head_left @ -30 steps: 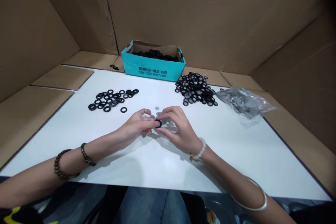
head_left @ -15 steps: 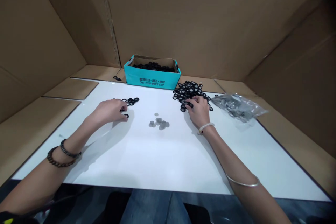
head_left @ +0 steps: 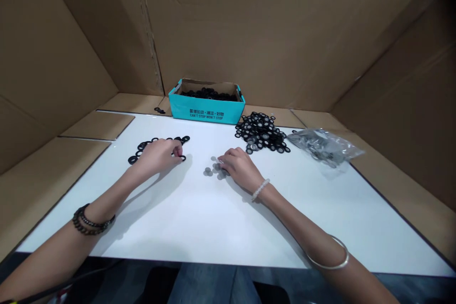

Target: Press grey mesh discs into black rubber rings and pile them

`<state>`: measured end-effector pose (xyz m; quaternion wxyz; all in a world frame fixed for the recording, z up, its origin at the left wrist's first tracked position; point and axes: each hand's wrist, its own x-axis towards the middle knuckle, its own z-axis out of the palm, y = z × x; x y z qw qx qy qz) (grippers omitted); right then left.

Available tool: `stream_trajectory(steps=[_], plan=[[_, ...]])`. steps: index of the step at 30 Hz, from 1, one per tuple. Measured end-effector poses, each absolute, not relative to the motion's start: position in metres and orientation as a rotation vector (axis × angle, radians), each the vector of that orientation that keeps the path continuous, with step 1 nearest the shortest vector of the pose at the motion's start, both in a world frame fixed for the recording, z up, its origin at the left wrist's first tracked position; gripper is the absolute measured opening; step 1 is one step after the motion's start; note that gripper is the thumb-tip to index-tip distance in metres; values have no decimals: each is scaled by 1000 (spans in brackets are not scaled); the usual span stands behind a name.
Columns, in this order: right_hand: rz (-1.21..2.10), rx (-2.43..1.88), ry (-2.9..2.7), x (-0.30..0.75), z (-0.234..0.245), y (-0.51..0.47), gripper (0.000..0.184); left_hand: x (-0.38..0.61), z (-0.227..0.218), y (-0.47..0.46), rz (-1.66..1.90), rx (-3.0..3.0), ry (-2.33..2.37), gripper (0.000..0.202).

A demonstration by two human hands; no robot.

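My left hand (head_left: pixel 160 156) is over the left part of the white table, thumb and fingers closed on a black ring (head_left: pixel 183 157) at their tips. Beside and behind that hand lie several more black rings (head_left: pixel 133 159), partly covered by it. Near the middle, my right hand (head_left: pixel 242 167) reaches down to a small group of thin grey discs (head_left: pixel 208 171). Its fingertips are pinched together at the discs' right side; what is between them is too small to make out. Behind my right hand lies a heap of black rings with grey centres (head_left: pixel 263 133).
A turquoise box (head_left: pixel 206 110) full of black pieces stands at the back edge. On the right lies a clear plastic bag (head_left: pixel 324 146) with grey discs inside. Cardboard walls (head_left: pixel 270 33) enclose the white table (head_left: pixel 199 218). A few rings (head_left: pixel 159 110) lie on the cardboard at back left.
My right hand has left the heap of black rings and moved left to the grey discs. My left hand has shifted slightly right with the ring, uncovering rings behind it.
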<state>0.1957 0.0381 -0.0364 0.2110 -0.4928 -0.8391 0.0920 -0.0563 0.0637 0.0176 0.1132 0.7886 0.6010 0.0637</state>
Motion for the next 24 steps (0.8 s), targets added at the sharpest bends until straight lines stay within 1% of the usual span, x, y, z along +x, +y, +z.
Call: stream_trajectory(steps=[2,5,9,11,13,15,17,20,24], plan=[[265,-1361,-2358,194,-38,38,19,-47,11,61,350,2228,1623,15],[274,-1319,-2392,194,-38,40,16,-32,0,55,605,1895,1403,21],[362,-1293,-2306,194,-36,42,7,-16,-9,45,850,1427,1312,29],[506,-1298,-2165,193,-36,40,6,-13,-12,41,908,1285,1285,32],[796,-1273,-1941,191,-36,36,6,-10,-15,38,944,1190,1244,34],[1139,-1190,-1667,187,-36,31,13,-8,-17,35,975,1132,1201,34],[1355,-1093,-1444,183,-36,27,22,-4,-19,31,987,1104,1161,32],[1424,-1038,-1283,178,-35,22,28,1,-20,24,969,1087,1106,29],[1475,-1025,-1179,177,-32,18,29,5,-17,16,975,1099,1092,26]])
